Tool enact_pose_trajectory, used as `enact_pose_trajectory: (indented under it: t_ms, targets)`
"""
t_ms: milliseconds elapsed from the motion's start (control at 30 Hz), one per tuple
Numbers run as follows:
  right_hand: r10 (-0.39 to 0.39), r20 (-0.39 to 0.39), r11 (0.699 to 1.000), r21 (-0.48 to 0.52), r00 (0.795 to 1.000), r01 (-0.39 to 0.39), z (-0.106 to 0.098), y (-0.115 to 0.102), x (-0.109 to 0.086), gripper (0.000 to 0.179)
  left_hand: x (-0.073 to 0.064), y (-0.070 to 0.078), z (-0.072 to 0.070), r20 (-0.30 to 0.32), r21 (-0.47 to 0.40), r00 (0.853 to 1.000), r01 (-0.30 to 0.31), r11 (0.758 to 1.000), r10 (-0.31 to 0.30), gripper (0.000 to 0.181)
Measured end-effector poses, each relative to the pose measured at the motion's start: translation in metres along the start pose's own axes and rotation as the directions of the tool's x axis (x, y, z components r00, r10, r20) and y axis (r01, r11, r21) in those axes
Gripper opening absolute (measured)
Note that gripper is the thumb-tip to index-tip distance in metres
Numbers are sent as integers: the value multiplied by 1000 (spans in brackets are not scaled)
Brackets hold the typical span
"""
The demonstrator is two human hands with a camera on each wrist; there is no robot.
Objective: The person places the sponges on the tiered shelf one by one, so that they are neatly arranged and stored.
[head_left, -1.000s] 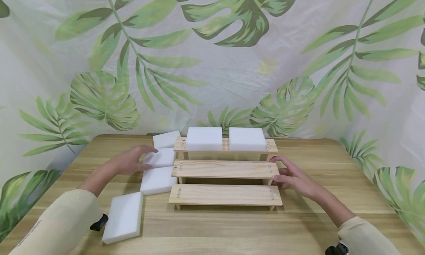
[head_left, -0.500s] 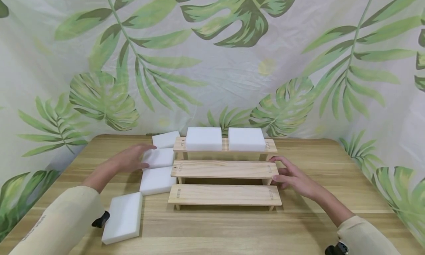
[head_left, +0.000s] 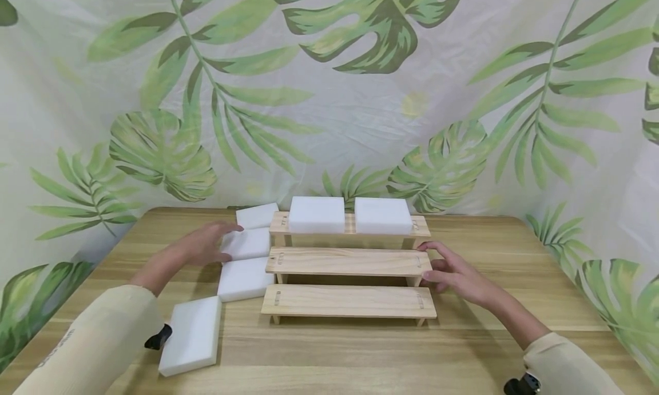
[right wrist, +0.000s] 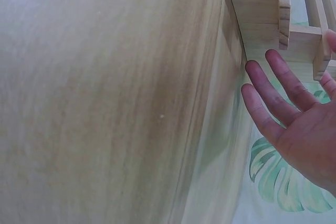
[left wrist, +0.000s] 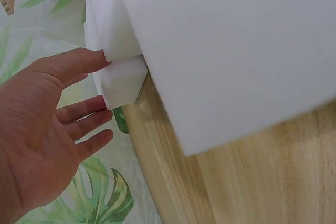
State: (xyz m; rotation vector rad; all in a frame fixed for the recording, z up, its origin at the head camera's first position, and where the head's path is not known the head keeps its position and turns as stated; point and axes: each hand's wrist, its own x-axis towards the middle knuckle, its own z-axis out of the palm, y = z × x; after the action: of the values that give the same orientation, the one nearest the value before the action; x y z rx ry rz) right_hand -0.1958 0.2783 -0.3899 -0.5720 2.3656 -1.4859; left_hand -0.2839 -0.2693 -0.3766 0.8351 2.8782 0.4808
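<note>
In the head view three narrow wooden display shelves rise in steps: a front shelf (head_left: 350, 301), a middle shelf (head_left: 350, 262) and a back shelf (head_left: 350, 226). My left hand (head_left: 203, 244) holds the left end of a white foam block (head_left: 252, 243) beside them, thumb at its near edge and a finger at its far edge. In the left wrist view the thumb and fingers (left wrist: 86, 107) meet that block's edges (left wrist: 123, 80). My right hand (head_left: 458, 272) pinches the middle shelf's right end between thumb and index finger; the other fingers (right wrist: 286, 77) stretch out straight below it.
Two foam blocks (head_left: 383, 215) sit on the back shelf. One foam block (head_left: 257, 216) lies behind the held one and another foam block (head_left: 245, 279) in front of it. Nearer me lies a separate foam block (head_left: 190, 335), beside my left sleeve. A leaf-print curtain (head_left: 355, 126) hangs behind the table.
Hands, shelves and foam blocks stay in place. Only my left forearm and sleeve shift slightly to the right.
</note>
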Motion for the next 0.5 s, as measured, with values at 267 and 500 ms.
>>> enact_pose_trajectory:
  t_ms: [267, 500]
  targets:
    - [1, -9, 1000, -10, 1000, -1, 1, 0, 1, 52, -3, 0, -4, -63, -35, 998, -20, 999, 17, 66]
    - [-2, -12, 1000, -28, 1000, 1, 1, 0, -1, 52, -10, 6, -12, -94, -73, 995, -33, 997, 26, 66]
